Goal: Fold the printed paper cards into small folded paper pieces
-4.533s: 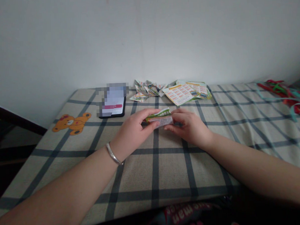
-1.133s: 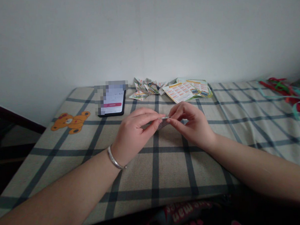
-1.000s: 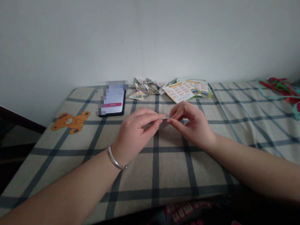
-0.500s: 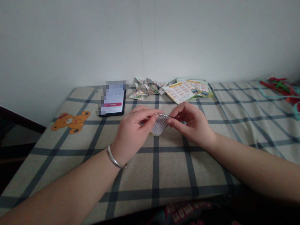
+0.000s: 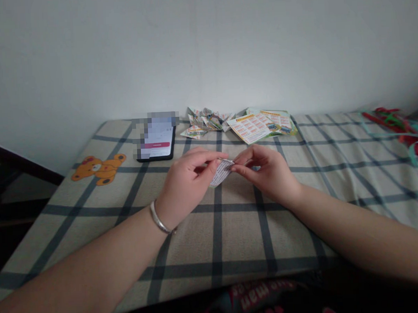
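A small folded printed paper card is held just above the checked cloth near the table's middle. My left hand, with a silver bangle on its wrist, pinches the card's left side between thumb and fingers. My right hand pinches the card's upper right edge with its fingertips. The card tilts down toward me, its printed white face showing. Both hands are closed on it.
A phone lies at the back left beside a bear print on the checked tablecloth. Several folded paper pieces and flat printed cards lie against the wall. Red and green ribbons are at the far right.
The card, held flat and face-up 4.5 s ago, was turned edge-on, then swung down so its white printed face shows. Both hands stayed in place, still pinching it.
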Tool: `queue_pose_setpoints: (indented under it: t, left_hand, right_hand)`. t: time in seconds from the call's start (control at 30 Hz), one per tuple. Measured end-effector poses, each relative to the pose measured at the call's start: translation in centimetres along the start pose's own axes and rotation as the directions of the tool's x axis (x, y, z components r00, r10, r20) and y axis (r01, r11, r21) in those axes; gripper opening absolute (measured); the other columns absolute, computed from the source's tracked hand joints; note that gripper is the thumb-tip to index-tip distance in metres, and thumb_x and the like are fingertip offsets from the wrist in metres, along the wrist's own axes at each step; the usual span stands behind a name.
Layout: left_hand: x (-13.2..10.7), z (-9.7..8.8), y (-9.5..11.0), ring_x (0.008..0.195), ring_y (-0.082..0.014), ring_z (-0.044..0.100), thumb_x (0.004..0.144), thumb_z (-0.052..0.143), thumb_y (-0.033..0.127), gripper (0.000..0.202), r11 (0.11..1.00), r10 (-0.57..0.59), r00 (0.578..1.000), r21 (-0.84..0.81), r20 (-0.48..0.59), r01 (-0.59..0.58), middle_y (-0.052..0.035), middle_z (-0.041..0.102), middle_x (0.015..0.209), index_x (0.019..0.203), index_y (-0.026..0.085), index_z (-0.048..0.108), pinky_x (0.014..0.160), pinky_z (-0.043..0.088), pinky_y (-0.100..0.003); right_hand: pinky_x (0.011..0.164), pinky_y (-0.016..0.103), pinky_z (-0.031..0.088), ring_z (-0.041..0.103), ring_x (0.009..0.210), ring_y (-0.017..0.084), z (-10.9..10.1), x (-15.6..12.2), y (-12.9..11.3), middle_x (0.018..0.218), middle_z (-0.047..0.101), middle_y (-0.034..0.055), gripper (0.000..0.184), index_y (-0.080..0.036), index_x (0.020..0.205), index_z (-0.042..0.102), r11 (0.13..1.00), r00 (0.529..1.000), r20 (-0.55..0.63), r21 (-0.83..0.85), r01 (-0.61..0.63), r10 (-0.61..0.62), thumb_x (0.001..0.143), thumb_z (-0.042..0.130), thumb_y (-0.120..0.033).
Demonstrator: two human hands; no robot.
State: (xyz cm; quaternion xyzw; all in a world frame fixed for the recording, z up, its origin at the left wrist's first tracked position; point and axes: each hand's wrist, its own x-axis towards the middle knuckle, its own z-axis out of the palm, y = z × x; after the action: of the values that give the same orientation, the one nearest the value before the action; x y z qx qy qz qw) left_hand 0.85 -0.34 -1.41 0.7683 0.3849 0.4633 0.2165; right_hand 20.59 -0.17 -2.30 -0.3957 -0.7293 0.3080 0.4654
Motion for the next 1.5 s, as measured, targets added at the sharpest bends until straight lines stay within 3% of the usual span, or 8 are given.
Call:
queue_pose_setpoints:
  t: [0.17,0.37,0.57,0.77,1.17,1.23,1.33,1.5]
  left_hand:
    - [0.1,0.0,-0.1,0.080,-0.0113,0.065,0.088,0.058,0.014,0.018,0.997,0.071,0.997,0.033,0.025,-0.072,-0.0015,0.070,0.088,0.097,0.018,0.073,0.071,0.051,-0.021]
    - [0.1,0.0,-0.3,0.083,-0.0126,0.066,0.086,0.060,0.015,0.017,0.998,0.049,0.998,0.027,0.028,-0.050,-0.0021,0.071,0.090,0.097,0.019,0.072,0.073,0.055,-0.022]
    - [0.0,0.5,-0.9,0.081,-0.0135,0.068,0.084,0.064,0.021,0.018,0.993,-0.062,0.997,-0.099,0.035,0.066,-0.0044,0.073,0.095,0.101,0.017,0.067,0.076,0.058,-0.026]
    - [-0.1,0.4,-0.7,0.078,-0.0122,0.068,0.085,0.063,0.018,0.007,0.995,-0.042,0.999,-0.094,0.029,0.045,-0.0018,0.072,0.087,0.091,0.017,0.067,0.075,0.057,-0.024]
    - [-0.1,0.1,0.0,0.079,-0.0130,0.064,0.085,0.062,0.016,0.009,0.993,0.066,0.998,0.099,-0.022,-0.064,-0.0007,0.071,0.086,0.089,0.019,0.068,0.073,0.052,-0.024]
    - [0.0,0.1,0.0,0.074,-0.0121,0.063,0.085,0.062,0.017,0.006,0.997,0.040,0.999,0.064,-0.035,-0.038,-0.0005,0.069,0.083,0.088,0.019,0.067,0.068,0.051,-0.023]
    - [0.0,0.4,-0.5,0.071,-0.0109,0.062,0.085,0.061,0.020,0.005,0.993,-0.048,0.998,-0.110,-0.044,0.043,-0.0006,0.068,0.084,0.089,0.018,0.064,0.062,0.051,-0.021]
    - [0.1,0.8,-1.4,0.072,-0.0105,0.063,0.085,0.061,0.024,0.006,0.947,-0.131,0.991,-0.300,-0.032,0.115,0.0004,0.065,0.082,0.088,0.019,0.059,0.062,0.052,-0.020]
  right_hand:
    - [0.063,0.028,0.053,0.064,0.074,0.014,0.0,0.0,0.1,0.082,0.068,0.0033,0.015,-0.018,0.080,0.060,0.998,0.998,0.064,-0.052,0.024,-0.021,0.081,0.071,-0.029]
    - [0.062,0.028,0.053,0.062,0.073,0.014,-0.1,0.2,0.3,0.080,0.067,0.0029,0.011,-0.018,0.079,0.062,0.992,0.998,0.062,-0.124,0.036,-0.028,0.082,0.069,-0.027]
    - [0.059,0.025,0.051,0.061,0.070,0.012,-0.1,0.4,0.2,0.077,0.065,0.0019,0.013,-0.018,0.076,0.059,0.996,0.999,0.045,-0.083,-0.026,0.030,0.081,0.068,-0.026]
    - [0.059,0.023,0.051,0.060,0.068,0.010,0.2,0.3,0.3,0.075,0.063,-0.0006,0.015,-0.019,0.077,0.057,0.998,0.999,0.043,0.054,-0.016,0.014,0.081,0.070,-0.025]
    - [0.061,0.026,0.053,0.061,0.077,0.013,-0.3,0.0,-0.8,0.082,0.065,0.0027,0.007,-0.021,0.081,0.064,0.960,0.973,0.037,-0.160,0.229,-0.226,0.087,0.064,-0.023]
    - [0.062,0.026,0.053,0.062,0.079,0.013,-0.2,0.0,-0.7,0.088,0.066,0.0028,0.004,-0.021,0.089,0.065,0.964,0.978,0.034,-0.163,0.209,-0.206,0.086,0.065,-0.024]
    - [0.063,0.025,0.054,0.063,0.083,0.014,-0.1,0.1,-0.2,0.096,0.066,0.0032,0.025,-0.021,0.102,0.062,0.994,0.996,0.044,-0.077,0.082,-0.079,0.081,0.072,-0.030]
    - [0.068,0.027,0.054,0.063,0.078,0.013,0.3,0.5,1.0,0.086,0.066,0.0007,0.018,-0.020,0.089,0.061,0.981,0.994,0.094,0.180,-0.077,0.061,0.082,0.070,-0.034]
